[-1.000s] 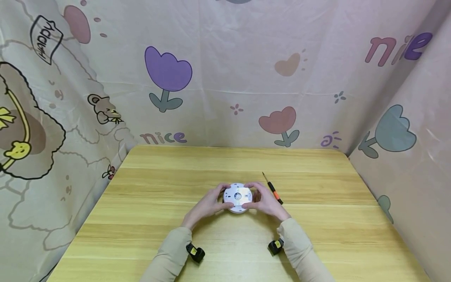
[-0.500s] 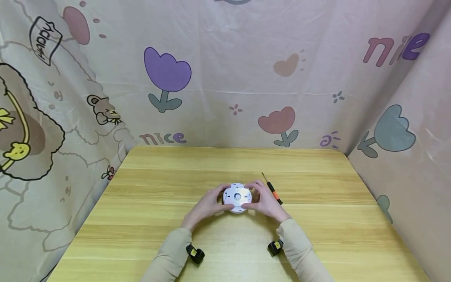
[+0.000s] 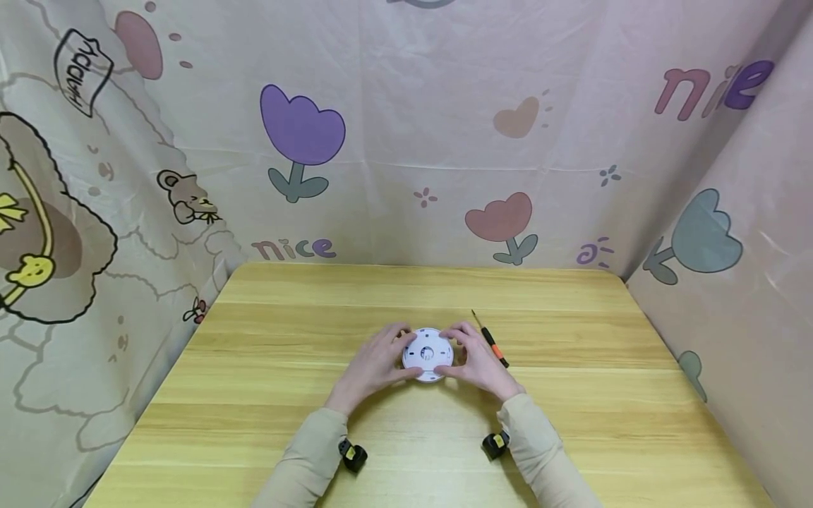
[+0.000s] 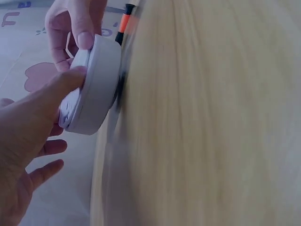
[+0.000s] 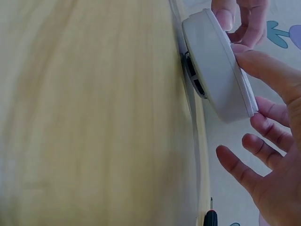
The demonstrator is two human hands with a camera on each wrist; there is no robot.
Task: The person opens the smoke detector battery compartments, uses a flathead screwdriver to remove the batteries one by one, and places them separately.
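Observation:
A round white smoke detector (image 3: 428,356) is face down at the middle of the table, its slotted mounting plate with a round central hole facing up. My left hand (image 3: 375,363) grips its left side, thumb at the near rim and fingers at the far rim. On the other side my right hand (image 3: 478,361) holds it the same way. In the left wrist view the left thumb presses the plate's edge, with the other fingers spread behind. The right wrist view shows the smooth side wall of the smoke detector (image 5: 218,66) and dark vents beneath, close to the table.
A black and orange screwdriver (image 3: 492,343) lies just right of the right hand, its tip pointing away. The wooden table (image 3: 305,310) ends at a printed cloth (image 3: 394,212) hung at the back and sides. A black camera is strapped to each wrist.
My left hand has shifted slightly on the rim, its fingers rising a little. The smoke detector has tilted slightly and the glare on its plate has faded. The right hand stays nearly still.

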